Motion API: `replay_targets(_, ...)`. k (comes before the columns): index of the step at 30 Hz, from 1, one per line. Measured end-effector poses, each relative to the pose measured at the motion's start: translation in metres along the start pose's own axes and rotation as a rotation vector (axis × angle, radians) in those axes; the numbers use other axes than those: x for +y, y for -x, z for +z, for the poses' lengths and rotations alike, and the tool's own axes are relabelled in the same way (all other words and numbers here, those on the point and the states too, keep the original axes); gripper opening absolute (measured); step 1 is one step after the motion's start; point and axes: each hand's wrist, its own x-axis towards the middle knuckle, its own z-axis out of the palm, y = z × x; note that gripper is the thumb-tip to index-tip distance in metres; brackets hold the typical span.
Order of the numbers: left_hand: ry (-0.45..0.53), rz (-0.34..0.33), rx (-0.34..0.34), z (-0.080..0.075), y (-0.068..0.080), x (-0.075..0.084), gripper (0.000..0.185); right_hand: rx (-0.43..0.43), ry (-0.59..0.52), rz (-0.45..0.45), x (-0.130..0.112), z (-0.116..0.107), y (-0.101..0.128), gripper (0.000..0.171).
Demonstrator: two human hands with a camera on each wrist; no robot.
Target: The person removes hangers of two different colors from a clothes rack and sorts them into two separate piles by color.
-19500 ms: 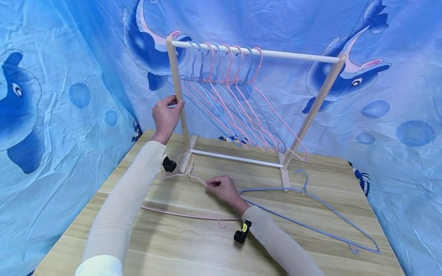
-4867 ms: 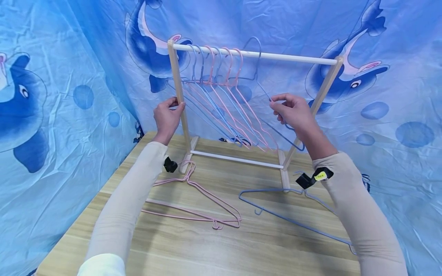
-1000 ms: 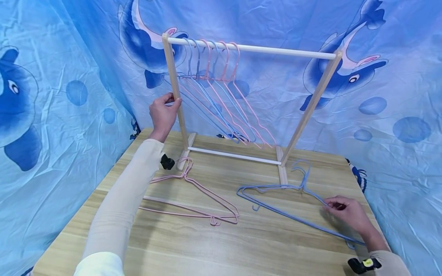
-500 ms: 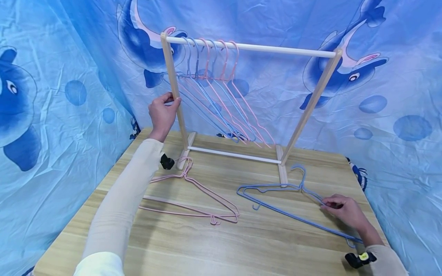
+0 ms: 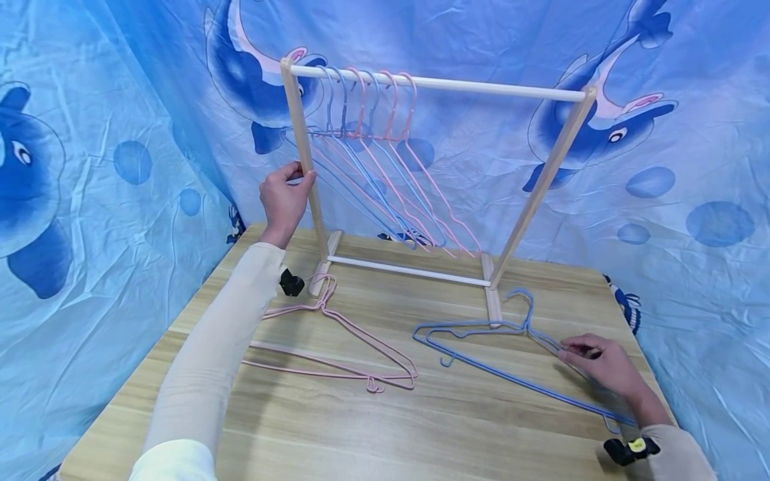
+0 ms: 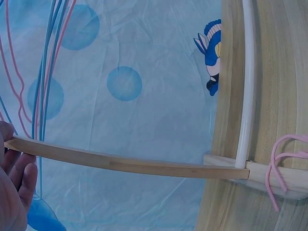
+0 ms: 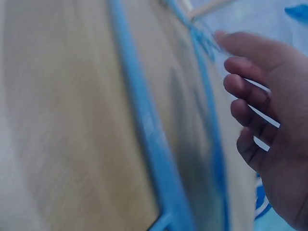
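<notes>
Since half a second ago, the right hand (image 5: pixel 604 364) is sitting a touch farther back on the table (image 5: pixel 421 434), its fingertips coming together on the sloping arm of the blue hangers (image 5: pixel 511 347); nothing else is shifting. That grip is pinching the thin blue wire between thumb and fingers, as far as the head view is showing. In the right wrist view the fingers (image 7: pixel 250 108) are curling loosely just beside the blue wire (image 7: pixel 144 130), and blur is making actual contact hard to confirm.

From the pinch, the hangers are running left and slightly nearer, their long axis lying roughly left to right across the table, with the hooks pointing far, toward the right foot of the wooden rack (image 5: pixel 493 294). The right hand is plainly the nearer one.

Over on the left, the left hand (image 5: pixel 284 200) is wrapping around the rack's left post (image 6: pixel 125 163), well apart from the blue pair. Pink hangers (image 5: pixel 337 341) are lying between the two arms.

Whether one or two blue hangers are being pinched is not something I can tell, as the wires are overlapping.
</notes>
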Motion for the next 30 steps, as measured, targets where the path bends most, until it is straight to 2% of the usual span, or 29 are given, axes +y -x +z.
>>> replay_targets(5, 0.005, -0.002, -0.005, 0.000, 0.000, 0.000, 0.040, 0.047, -0.005, -0.046, -0.031, -0.011, -0.018, 0.031)
replay_targets(10, 0.001, 0.005, -0.004, 0.001, 0.002, 0.000, 0.037, 0.072, -0.051, -0.014, -0.075, -0.021, -0.045, 0.041)
replay_targets(14, 0.002, 0.017, -0.001, 0.001, 0.002, 0.001, 0.035, 0.063, -0.154, 0.024, -0.117, -0.026, -0.071, 0.053)
replay_targets(19, 0.002, 0.016, -0.005, 0.000, 0.002, 0.001, 0.037, 0.052, -0.355, 0.044, -0.169, -0.031, -0.103, 0.061)
replay_targets(24, 0.000, 0.010, -0.004, 0.000, 0.002, 0.000, 0.036, 0.015, -0.482, 0.015, -0.211, -0.030, -0.131, 0.059)
replay_targets(30, 0.008, 0.011, 0.000, 0.000, 0.000, 0.001, 0.036, -0.029, -0.583, 0.006, -0.248, -0.018, -0.158, 0.051)
